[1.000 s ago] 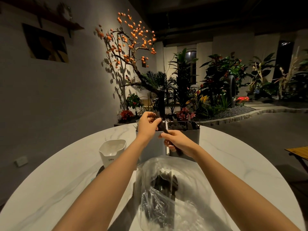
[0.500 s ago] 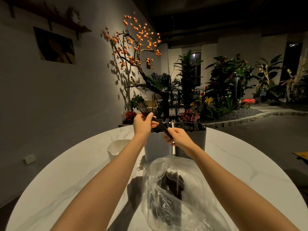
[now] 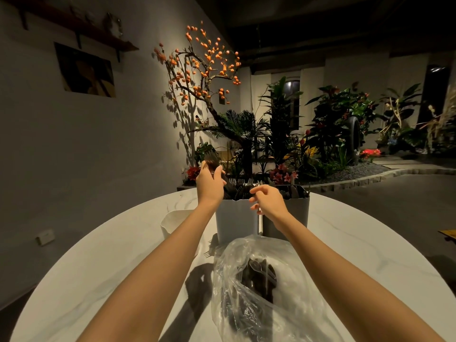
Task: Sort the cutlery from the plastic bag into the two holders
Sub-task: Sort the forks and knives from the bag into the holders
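clear plastic bag (image 3: pixel 261 292) of dark cutlery (image 3: pixel 259 275) lies before two upright holders — light (image 3: pixel 237 218), dark (image 3: pixel 296 213).

So the tabletop (image 3: pixel 103 262) is round, white, marble-looking with faint grey veins. Sitting on it toward the far edge are two holders touching side by side: a light grey one (image 3: pixel 235 218) on the left and a darker grey one (image 3: pixel 297 213) on the right, both stuffed with dark cutlery. A small white tub (image 3: pixel 172 223) is sitting just left of them. Near the front edge a clear plastic bag (image 3: pixel 278 309) is lying crumpled, with dark cutlery showing through it.
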The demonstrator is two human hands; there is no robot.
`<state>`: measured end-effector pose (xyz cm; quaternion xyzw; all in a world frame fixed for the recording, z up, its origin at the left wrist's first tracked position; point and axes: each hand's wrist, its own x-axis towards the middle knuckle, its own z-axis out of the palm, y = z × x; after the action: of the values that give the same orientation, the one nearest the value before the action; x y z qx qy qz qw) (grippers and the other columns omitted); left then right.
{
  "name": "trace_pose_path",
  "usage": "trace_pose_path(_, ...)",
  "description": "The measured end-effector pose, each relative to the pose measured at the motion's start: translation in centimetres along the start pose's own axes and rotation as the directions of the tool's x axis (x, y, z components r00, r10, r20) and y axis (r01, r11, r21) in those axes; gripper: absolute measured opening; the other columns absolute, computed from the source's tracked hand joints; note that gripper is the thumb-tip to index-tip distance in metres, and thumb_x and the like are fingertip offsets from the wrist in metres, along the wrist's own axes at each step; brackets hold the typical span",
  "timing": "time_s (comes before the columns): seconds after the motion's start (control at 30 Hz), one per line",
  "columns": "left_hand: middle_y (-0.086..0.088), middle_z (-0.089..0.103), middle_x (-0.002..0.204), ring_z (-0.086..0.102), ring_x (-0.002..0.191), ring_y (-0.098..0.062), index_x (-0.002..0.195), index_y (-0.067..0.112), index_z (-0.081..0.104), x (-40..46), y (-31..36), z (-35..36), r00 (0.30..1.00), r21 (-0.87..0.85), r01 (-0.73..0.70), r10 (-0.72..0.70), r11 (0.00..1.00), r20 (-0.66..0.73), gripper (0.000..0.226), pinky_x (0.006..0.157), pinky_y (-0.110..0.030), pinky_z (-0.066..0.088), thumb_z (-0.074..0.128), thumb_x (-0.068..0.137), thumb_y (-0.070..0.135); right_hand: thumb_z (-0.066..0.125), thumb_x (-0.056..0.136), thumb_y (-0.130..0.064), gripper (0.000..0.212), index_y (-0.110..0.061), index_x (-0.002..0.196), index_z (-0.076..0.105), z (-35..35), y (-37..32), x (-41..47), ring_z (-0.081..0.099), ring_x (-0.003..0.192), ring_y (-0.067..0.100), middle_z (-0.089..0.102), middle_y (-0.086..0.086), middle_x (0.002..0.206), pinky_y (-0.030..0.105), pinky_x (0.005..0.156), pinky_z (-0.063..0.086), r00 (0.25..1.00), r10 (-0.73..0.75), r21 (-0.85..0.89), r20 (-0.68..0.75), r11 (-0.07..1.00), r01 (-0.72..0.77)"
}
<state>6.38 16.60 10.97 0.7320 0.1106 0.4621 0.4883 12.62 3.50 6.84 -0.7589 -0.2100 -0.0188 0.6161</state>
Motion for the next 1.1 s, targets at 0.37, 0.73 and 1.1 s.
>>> trace_pose_path(0.37, -0.01, 0.06, 0.127, 0.054, 0.117, -0.029, 0.133, 0.014, 0.049, -0.2, -4.1, 0.6, 0.977, 0.405, 0.041, -0.122, 0.913, 0.175, 0.037, 0.103, -0.048, 0.042, 0.053, 0.097, 0.02, 0.04, 0.098, -0.01, 0.023, -0.015, 0.113, 0.055, 1.2, 0.7, 0.3, 0.062, 0.067, 0.014, 0.064, 0.003, 0.082, 0.028, 0.06, 0.047, 0.998, -0.022, -0.079, -0.057, 0.997, 0.018)
trace_pose_path(0.73, 0.004, 0.012, 0.16, 0.011, 0.145, -0.014, 0.154, 0.023, 0.005, -1.0, -3.3, -0.1, 0.911, 0.558, -0.408, 0.366, 0.722, 0.192, 0.086, 0.112, -0.036, 0.019, 0.049, 0.086, -0.004, 0.042, 0.096, -0.006, 0.027, -0.012, 0.121, 0.052, 0.8, 0.9, 0.4, 0.061, 0.073, 0.013, 0.061, 0.0, 0.082, 0.041, 0.082, 0.056, 0.999, -0.046, -0.102, -0.016, 0.994, 0.044)
trace_pose_path(1.1, -0.006, 0.018, 0.16, 0.006, 0.149, -0.018, 0.153, 0.023, 0.022, -1.3, -2.5, 0.8, 0.805, 0.591, -0.414, -0.024, 0.692, 0.592, 0.055, 0.118, -0.041, -0.004, 0.036, 0.1, 0.025, 0.04, 0.098, -0.009, 0.028, -0.011, 0.124, 0.05, 0.3, 0.6, 0.0, 0.061, 0.075, 0.015, 0.064, 0.007, 0.095, 0.02, 0.055, 0.041, 0.998, -0.047, -0.13, 0.034, 0.99, 0.051)
